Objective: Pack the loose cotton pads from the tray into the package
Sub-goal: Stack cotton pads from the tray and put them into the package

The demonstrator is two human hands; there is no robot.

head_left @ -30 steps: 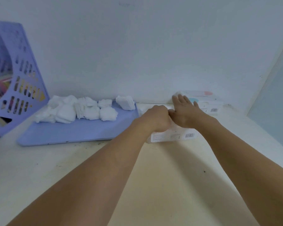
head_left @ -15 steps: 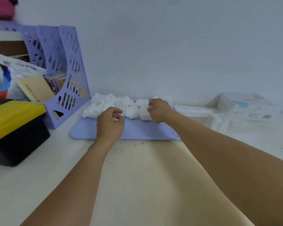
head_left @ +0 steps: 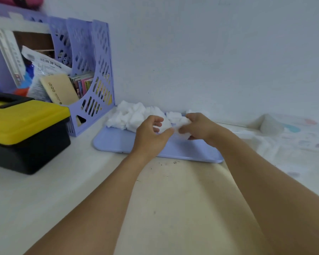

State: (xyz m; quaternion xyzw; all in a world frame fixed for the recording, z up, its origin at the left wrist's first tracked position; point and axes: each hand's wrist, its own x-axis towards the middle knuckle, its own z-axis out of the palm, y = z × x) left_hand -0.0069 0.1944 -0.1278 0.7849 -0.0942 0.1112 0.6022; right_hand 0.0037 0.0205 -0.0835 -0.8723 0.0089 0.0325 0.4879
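A flat lilac tray (head_left: 118,142) lies on the desk against the wall. White cotton pads (head_left: 131,115) are heaped along its back edge. My right hand (head_left: 201,127) is over the tray's right half, its fingers closed on a clump of pads. My left hand (head_left: 151,135) is beside it, thumb and fingers curled around pads at the same spot. The white package (head_left: 287,142) lies to the right of the tray, blurred, with pastel print on it.
A lilac file rack (head_left: 92,74) full of papers and booklets stands left of the tray. In front of it sits a black box with a yellow lid (head_left: 24,129). A beige mat (head_left: 182,208) covers the desk under my forearms.
Both hands left the package and moved left to the tray. The right hand closed on pads, then the left hand came up to meet it. My view swung left.
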